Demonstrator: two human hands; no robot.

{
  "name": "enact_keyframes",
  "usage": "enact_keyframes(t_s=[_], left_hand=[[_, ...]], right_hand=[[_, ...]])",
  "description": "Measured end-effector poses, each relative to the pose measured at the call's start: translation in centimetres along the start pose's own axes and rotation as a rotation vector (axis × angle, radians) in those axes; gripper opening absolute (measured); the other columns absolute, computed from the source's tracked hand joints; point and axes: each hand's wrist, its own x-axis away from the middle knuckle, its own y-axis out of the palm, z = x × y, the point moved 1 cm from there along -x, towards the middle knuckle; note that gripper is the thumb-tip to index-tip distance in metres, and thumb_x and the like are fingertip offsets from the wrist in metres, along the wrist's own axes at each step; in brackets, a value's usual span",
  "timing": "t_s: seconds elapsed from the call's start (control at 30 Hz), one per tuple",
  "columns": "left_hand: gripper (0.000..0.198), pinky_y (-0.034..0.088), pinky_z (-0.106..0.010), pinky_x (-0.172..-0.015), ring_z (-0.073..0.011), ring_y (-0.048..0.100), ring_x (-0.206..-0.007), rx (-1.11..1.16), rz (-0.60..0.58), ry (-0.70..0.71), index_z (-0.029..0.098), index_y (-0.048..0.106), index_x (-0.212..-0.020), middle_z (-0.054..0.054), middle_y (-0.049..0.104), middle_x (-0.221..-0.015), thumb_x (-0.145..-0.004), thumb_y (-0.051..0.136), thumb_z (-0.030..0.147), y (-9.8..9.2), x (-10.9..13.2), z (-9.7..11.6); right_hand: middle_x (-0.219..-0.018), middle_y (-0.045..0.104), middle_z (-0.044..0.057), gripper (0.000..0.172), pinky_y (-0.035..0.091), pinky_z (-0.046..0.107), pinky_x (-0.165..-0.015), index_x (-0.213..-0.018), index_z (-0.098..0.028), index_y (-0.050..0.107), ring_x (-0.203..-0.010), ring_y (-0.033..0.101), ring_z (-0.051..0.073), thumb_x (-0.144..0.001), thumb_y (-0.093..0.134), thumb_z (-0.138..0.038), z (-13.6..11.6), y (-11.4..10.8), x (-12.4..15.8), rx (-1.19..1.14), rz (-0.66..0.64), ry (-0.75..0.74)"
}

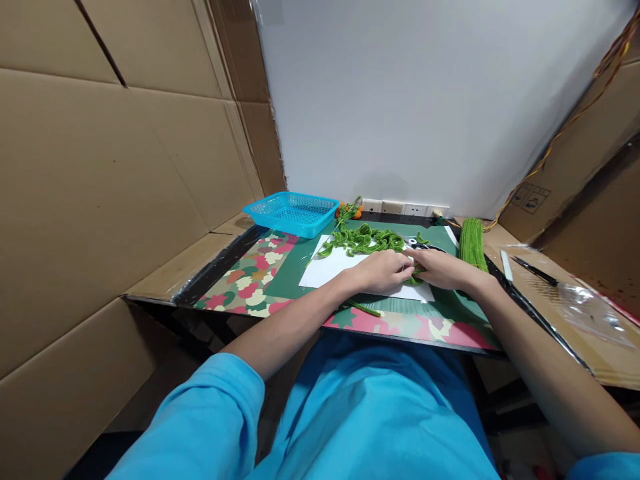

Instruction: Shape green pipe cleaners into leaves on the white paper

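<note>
My left hand (384,271) and my right hand (440,268) meet over the right part of a white sheet of paper (325,272). Both have their fingers bent and closed on a green pipe cleaner (415,280), of which only a small part shows between and below them. Just beyond the hands lies a heap of curled green pipe cleaners (367,239). A pair of scissors (425,247) lies behind my right hand, partly hidden by it. One short green pipe cleaner (365,309) rests near the table's front edge, by my left wrist.
A blue plastic basket (295,213) stands at the back left, beside orange flowers with a green stem (350,211). On the right lie a bundle of straight green pipe cleaners (472,243), a white stick (507,267), a black pointed tool (535,270) and a clear plastic bag (593,313).
</note>
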Motion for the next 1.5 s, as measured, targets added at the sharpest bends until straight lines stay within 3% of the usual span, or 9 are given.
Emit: enact_keyframes(t_s=[1.1,1.5], left_hand=[[0.034,0.025,-0.035,-0.061,-0.0173,0.047,-0.063,-0.021,-0.008,0.004,0.02,0.053,-0.074,-0.004,0.061,-0.072,-0.105,0.044,0.031,0.07,-0.08,0.02],[0.035,0.027,-0.035,-0.061,-0.018,0.053,-0.065,-0.063,-0.033,-0.013,0.02,0.06,-0.078,-0.005,0.066,-0.076,-0.107,0.044,0.03,-0.04,-0.09,0.18]], right_hand=[[-0.107,0.077,0.012,0.025,0.043,0.03,-0.075,-0.111,-0.021,0.059,-0.098,0.072,0.029,-0.089,0.054,-0.009,0.05,-0.02,0.03,-0.005,0.001,0.003],[-0.108,0.078,0.013,0.028,0.043,0.03,-0.076,-0.112,-0.02,0.06,-0.098,0.072,0.029,-0.087,0.054,-0.008,-0.08,-0.12,0.08,-0.002,-0.001,0.007]])
